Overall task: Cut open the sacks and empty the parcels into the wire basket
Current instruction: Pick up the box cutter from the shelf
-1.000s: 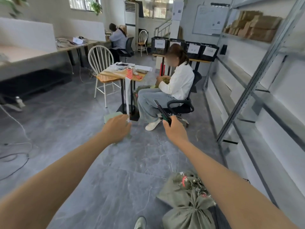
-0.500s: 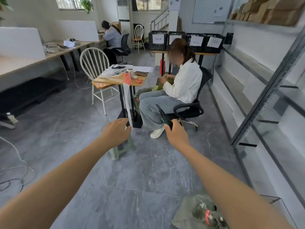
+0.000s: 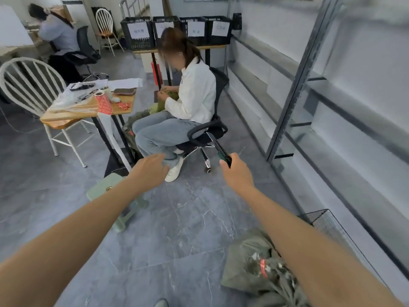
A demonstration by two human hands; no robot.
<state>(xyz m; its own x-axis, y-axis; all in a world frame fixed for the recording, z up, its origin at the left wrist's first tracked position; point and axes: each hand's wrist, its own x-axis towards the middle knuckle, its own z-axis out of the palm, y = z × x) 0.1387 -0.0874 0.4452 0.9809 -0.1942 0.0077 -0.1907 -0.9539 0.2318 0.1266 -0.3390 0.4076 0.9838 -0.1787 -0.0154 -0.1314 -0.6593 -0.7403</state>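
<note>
Drifting wider apart than a moment ago, both hands are hanging well beyond the green sack [image 3: 250, 260]. The right hand [image 3: 238, 173] is gripping a black cutter [image 3: 222, 151], while the left hand [image 3: 150, 171] is floating loosely curled, holding nothing. The wire basket [image 3: 325, 220] is standing just beside the sack.

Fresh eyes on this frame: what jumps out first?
Two bare arms stretch forward mid-frame: the right hand grips a dark cutting tool pointing ahead, the left hand holds nothing. Just beyond, a person in a white jacket sits on a black office chair. Bottom right, a green sack lies on the floor beside the wire basket.
</note>
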